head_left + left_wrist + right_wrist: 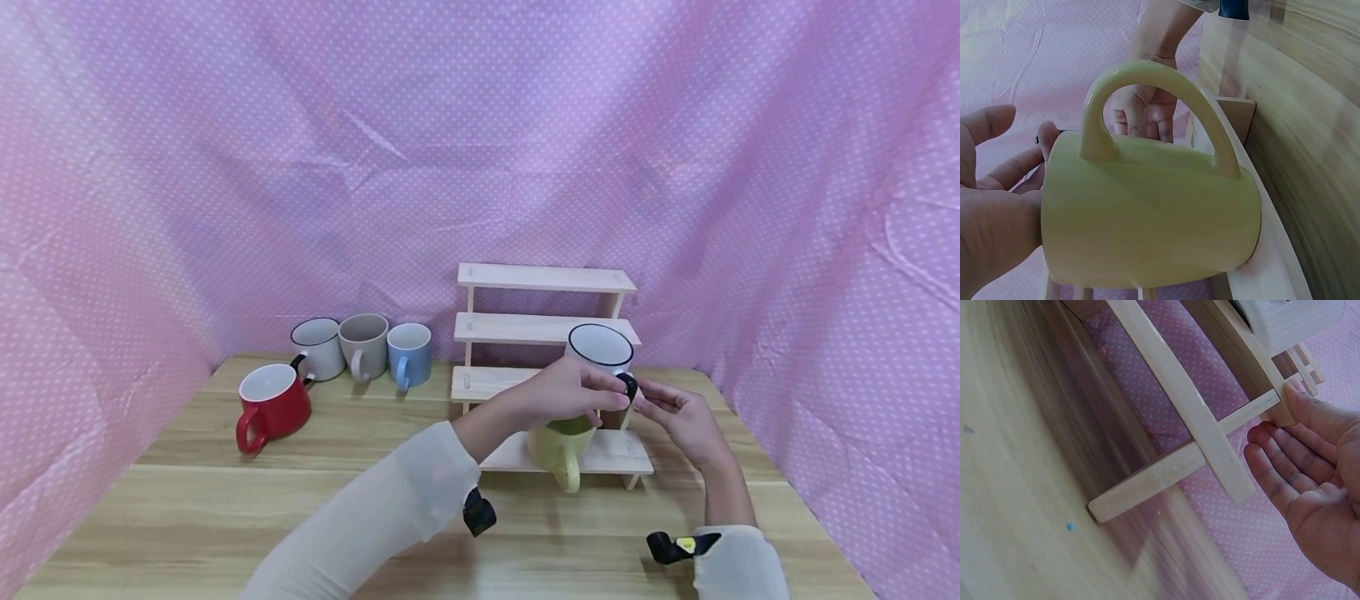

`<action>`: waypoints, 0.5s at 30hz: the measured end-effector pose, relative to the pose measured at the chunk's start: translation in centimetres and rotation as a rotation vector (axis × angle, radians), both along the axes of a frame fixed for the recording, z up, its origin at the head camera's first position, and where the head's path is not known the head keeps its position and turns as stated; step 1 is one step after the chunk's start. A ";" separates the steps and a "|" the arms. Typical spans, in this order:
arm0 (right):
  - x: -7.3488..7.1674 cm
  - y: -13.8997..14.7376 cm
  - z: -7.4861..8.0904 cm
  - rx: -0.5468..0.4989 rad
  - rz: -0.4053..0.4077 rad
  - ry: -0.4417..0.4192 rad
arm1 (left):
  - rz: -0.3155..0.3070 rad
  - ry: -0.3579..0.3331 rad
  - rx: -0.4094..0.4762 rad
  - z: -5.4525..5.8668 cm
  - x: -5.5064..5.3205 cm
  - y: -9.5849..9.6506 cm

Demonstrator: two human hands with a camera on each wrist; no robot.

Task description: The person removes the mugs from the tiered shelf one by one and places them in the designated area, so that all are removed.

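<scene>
A white mug (598, 346) with a black rim and black handle (630, 385) stands on the second step from the bottom of a wooden tiered rack (547, 277). My left hand (566, 390) reaches across to that handle, fingertips close to it; in the left wrist view its thumb stands apart. Below that hand, a yellow mug (1154, 212) sits on the lowest step, handle toward me. At the rack's right side, my right hand (682, 421) pinches the end of the step (1272, 394), thumb on one face and fingers against the other, in the right wrist view.
A red mug (277, 412) stands at the left of the wooden table (187, 492). Behind it are a white mug with a black rim (322, 358), a beige mug (363, 342) and a blue mug (416, 362). Pink dotted cloth (420, 167) hangs around the table.
</scene>
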State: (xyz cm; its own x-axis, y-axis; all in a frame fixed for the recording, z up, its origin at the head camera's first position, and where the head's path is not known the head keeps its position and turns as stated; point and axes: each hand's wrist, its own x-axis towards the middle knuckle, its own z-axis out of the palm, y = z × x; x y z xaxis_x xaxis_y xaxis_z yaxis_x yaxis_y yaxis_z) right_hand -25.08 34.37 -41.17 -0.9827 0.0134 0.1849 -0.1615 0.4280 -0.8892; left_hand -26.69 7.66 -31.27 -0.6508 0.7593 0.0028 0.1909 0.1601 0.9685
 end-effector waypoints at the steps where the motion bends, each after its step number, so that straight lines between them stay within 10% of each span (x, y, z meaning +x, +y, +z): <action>1: 0.0 0.0 0.0 0.002 0.001 0.003 | -0.007 -0.004 -0.005 0.1 0.0 0.1; 15: -0.3 0.1 -0.3 -0.067 0.021 0.033 | -0.134 0.064 -0.052 -0.3 -0.3 0.8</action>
State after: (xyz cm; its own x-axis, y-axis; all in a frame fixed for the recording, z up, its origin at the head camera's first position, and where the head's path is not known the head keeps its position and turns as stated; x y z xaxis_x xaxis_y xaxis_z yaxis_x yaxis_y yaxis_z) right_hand -25.39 34.44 -41.51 -0.9762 0.0061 0.2167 -0.1997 0.3643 -0.9096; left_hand -26.98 8.42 -31.53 -0.5432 0.8396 -0.0006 0.2747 0.1784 0.9448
